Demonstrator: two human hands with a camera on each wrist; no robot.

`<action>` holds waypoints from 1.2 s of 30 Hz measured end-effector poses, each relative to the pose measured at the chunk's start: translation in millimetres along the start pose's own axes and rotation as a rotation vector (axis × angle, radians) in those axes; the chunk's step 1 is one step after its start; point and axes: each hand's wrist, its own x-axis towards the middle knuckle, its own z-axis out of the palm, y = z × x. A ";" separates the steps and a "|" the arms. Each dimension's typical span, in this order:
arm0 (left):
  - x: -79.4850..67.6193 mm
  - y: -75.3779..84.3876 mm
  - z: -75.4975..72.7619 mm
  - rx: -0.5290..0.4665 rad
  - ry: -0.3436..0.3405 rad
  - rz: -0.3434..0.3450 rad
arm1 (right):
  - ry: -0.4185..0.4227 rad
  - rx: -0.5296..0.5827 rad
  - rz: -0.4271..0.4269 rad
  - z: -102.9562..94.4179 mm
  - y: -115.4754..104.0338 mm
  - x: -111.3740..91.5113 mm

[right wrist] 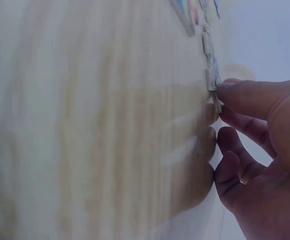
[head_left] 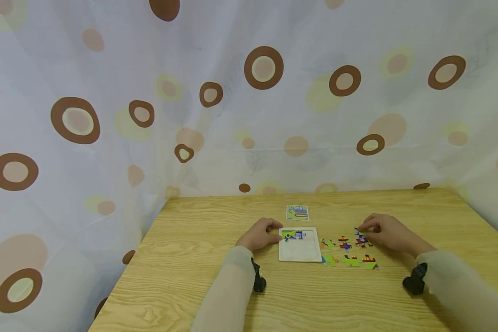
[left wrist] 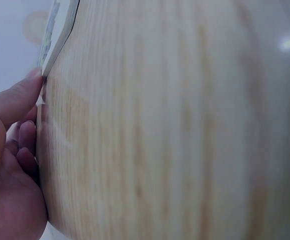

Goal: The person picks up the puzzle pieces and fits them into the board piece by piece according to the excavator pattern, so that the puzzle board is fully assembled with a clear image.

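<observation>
My left hand (head_left: 260,234) holds the upper left corner of a square white puzzle tray (head_left: 299,251), its thumb at the left rim. In the left wrist view, the thumb tip meets the edge of the tray (left wrist: 62,37). A few pieces with green and purple print (head_left: 293,235) fill the tray's top strip. Over to the right, my right hand (head_left: 388,233) pinches a blue and green puzzle piece (head_left: 360,232) between thumb and index finger, low over the table. The right wrist view shows that piece (right wrist: 217,100) edge-on, partly hidden by the thumb.
Several loose puzzle pieces (head_left: 350,261) lie between the tray and my right hand. Behind the tray is a small picture card (head_left: 297,212) showing a vehicle. The wooden table (head_left: 199,226) ends at a dotted curtain (head_left: 220,170) at the back and left.
</observation>
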 end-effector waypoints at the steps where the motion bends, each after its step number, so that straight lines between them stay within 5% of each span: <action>1: 0.0 -0.2 -0.1 0.000 0.000 0.000 | 0.005 -0.004 -0.005 0.5 0.2 0.3; 36: 0.5 -0.2 -0.4 0.013 -0.001 -0.002 | -0.061 0.082 0.019 -4.4 -9.2 -0.4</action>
